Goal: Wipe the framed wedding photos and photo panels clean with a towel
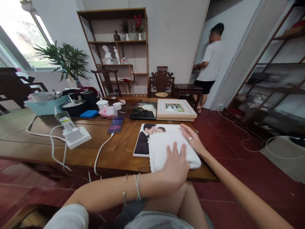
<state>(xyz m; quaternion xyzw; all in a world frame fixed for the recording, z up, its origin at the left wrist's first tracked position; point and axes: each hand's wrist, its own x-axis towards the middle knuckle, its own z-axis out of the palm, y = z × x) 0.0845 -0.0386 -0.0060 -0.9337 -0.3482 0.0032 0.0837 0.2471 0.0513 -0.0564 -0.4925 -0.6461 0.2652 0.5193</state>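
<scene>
1 white cloth (158,152), soft and light, I judge, over 1 photo panel (141,144), likely stiff, best edge-held, on the bench (121,162). My left grip (175,163): spread on cloth; right grip (193,141): fingers extended along its edge.

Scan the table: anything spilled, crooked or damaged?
No spill or damage shows. Slightly untidy: the white charging cable from the phone droops over the near edge of the wooden table, where it might snag.

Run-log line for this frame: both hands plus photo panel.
left hand: fingers spread on white cloth | right hand: along cloth's right side | photo panel: on wooden table, partly covered by cloth
</scene>
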